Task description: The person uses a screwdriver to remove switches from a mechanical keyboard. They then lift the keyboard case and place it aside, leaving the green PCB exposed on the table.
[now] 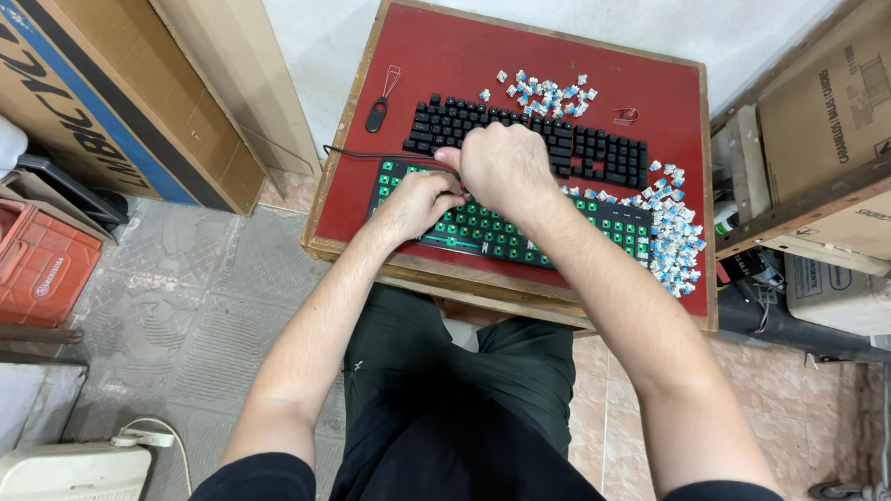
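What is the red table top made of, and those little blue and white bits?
The red table top looks like a matte red mat or painted board, framed in worn bare wood. The little blue and white bits look like hard, slightly shiny plastic.

1. Setting: small repair workshop or storeroom.
2. Evidence: red surface (434, 55) carrying a stripped keyboard (512, 228), loose switches (674, 240) and a puller tool (380, 102).
3. Surroundings: stacked cardboard boxes (93, 75), orange crate (29, 267), worn tiled floor (193, 310).
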